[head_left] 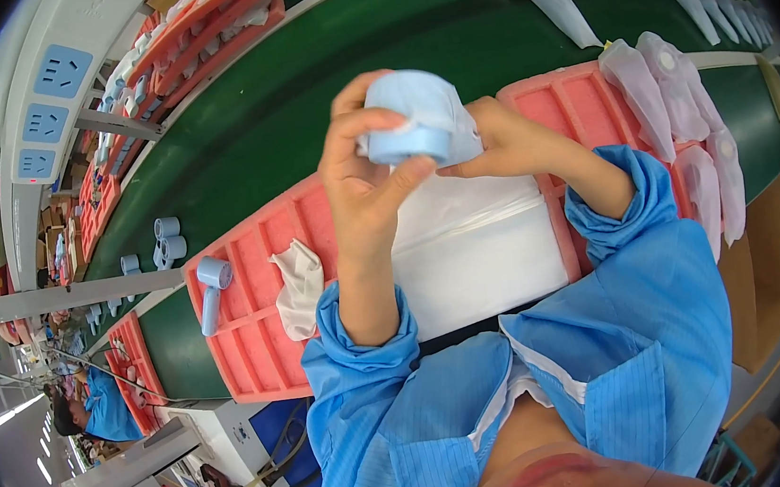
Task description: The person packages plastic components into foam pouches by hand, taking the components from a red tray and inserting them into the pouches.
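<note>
- A pale blue round device, partly wrapped in a clear bag, is held up between both hands above a stack of white bags.
- The left hand is clamped on the device's lower rim, thumb across the front and fingers behind.
- The right hand pinches the bag's edge at the device's right side, fingers closed on it.
- Below the hands lies a pink foam tray, with a crumpled white bag just left of the left forearm.
- Further left on the tray rests another pale blue handheld device.
- Right of the right hand, bagged items lie in a row.
- Behind the hands runs a green conveyor belt.
</note>
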Tool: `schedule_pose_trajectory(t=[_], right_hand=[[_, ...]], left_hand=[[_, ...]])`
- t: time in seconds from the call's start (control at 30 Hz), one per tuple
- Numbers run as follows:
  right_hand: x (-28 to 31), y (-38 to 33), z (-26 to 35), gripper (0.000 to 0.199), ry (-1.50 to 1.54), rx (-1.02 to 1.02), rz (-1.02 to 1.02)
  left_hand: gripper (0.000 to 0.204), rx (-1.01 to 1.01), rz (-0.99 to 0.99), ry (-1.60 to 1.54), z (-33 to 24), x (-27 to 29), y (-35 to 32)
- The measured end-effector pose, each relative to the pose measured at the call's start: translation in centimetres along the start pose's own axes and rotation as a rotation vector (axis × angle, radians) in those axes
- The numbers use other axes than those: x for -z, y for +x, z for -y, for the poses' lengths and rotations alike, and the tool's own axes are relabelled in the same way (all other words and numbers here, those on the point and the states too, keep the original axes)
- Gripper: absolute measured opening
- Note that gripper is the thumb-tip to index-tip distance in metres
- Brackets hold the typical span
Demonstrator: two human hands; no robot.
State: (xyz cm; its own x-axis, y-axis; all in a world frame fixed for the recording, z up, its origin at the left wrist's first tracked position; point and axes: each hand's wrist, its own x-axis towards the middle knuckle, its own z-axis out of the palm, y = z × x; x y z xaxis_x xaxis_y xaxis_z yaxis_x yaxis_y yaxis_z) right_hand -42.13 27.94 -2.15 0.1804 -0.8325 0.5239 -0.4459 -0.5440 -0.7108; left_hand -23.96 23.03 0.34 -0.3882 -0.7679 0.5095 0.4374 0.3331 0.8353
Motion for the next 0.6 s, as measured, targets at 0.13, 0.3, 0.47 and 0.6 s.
schedule_pose_trajectory(t=[0.13, 0.3, 0.47, 0.6], right_hand=[[0.0, -0.3, -0.5, 0.045, -0.095, -0.103, -0.022], [-0.5, -0.2, -0.1, 0.033, -0.454, -0.09, -0.188], [-0.2, -0.2, 0.8, 0.033, -0.445, -0.065, -0.277], [0.1, -0.6, 1.0, 0.029, -0.211, -0.154, -0.182]], left_hand=[[0.044, -0.006, -0.203, 0.146, 0.4, -0.1, -0.3], [0.04, -0.208, -0.243, 0.393, 1.2, -1.4, -0.7], [0.031, -0.415, -0.141, 0.873, 0.4, -0.9, -0.7], [0.02, -0.337, -0.272, 0.825, -0.1, 0.5, 0.1]])
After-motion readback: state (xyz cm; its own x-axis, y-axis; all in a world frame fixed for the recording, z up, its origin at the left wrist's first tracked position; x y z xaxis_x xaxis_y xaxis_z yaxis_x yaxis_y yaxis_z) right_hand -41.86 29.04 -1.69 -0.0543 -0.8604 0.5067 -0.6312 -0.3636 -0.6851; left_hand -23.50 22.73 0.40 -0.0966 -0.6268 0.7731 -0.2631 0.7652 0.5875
